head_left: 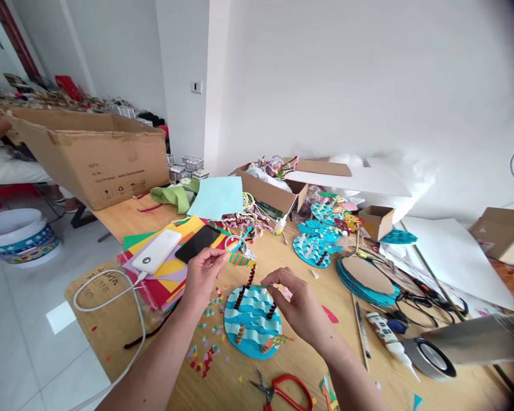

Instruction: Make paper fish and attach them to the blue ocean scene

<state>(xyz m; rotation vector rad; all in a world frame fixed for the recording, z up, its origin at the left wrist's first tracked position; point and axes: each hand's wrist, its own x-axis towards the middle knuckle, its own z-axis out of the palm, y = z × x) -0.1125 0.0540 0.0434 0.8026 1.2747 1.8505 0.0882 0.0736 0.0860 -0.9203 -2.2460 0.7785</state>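
Observation:
My left hand (pixel 206 267) pinches the tail end of a green-and-orange striped paper fish (pixel 241 260). A dark brown coiled pipe cleaner (pixel 251 276) rises from below to the fish's head. My right hand (pixel 292 297) is closed in a pinch on a thin green piece (pixel 264 286), seen edge-on, just above the blue disc (pixel 257 349). Wavy light-blue paper strips cross the disc, and several brown coiled stems stand on it. At its lower right edge sits an orange-and-green patterned paper fish (pixel 277 341).
Red-handled scissors (pixel 289 391) lie close in front of the disc. Coloured paper sheets, a white power bank (pixel 156 252) and a phone (pixel 197 244) are at left. To the right are stacked discs (pixel 366 279), a glue bottle (pixel 388 334) and a tape roll (pixel 429 358). Finished blue discs stand behind.

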